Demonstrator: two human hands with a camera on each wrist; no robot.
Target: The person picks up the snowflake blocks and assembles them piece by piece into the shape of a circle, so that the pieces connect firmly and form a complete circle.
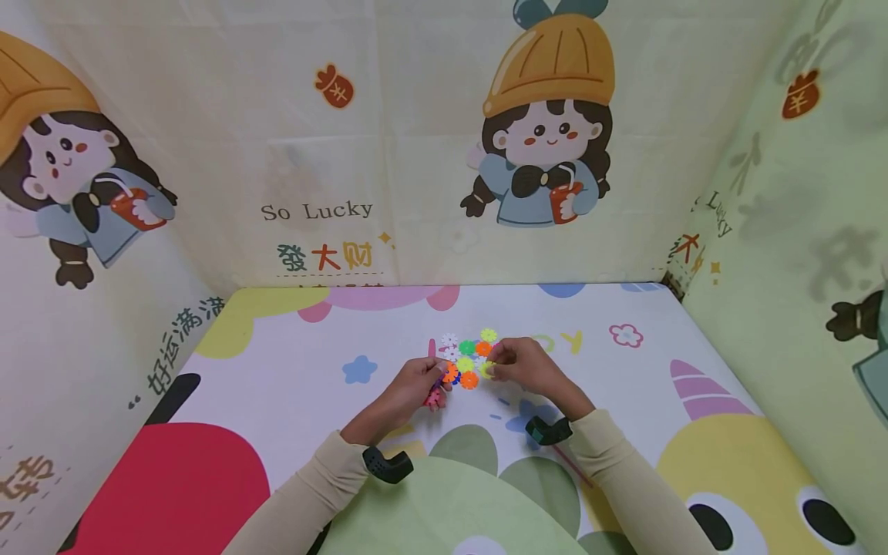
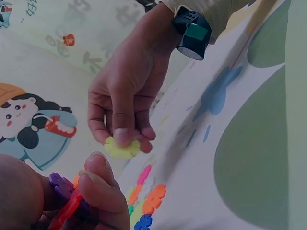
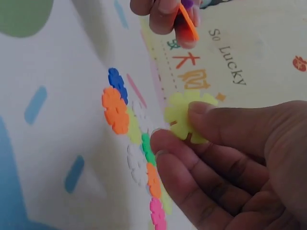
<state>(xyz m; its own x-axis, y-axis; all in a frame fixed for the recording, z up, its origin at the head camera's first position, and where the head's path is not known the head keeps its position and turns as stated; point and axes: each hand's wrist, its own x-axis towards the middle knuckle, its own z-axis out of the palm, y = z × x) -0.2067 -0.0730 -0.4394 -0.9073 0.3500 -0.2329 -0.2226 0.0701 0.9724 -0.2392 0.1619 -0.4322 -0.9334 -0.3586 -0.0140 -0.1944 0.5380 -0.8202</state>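
Observation:
My right hand [image 1: 523, 366] pinches a yellow flower-shaped plastic piece [image 3: 178, 115] with notched edges between thumb and fingers. In my left hand [image 1: 415, 383] several such pieces are gripped together: a purple piece [image 2: 61, 186], a red piece [image 2: 66, 211] and an orange piece [image 3: 188, 23]. The palm and fingers hide part of that cluster. Both hands are held close to each other over the loose pieces on the table. Among these are an orange piece [image 1: 469, 380], a green piece [image 1: 467, 348], a blue piece [image 3: 116, 85] and a pink piece [image 3: 157, 213].
The table [image 1: 416, 316] is covered with a cartoon-printed cloth. Printed fabric walls [image 1: 423, 139] stand at the back and both sides. White pieces [image 1: 449, 340] and a yellow piece [image 1: 489, 335] lie at the far side of the loose group.

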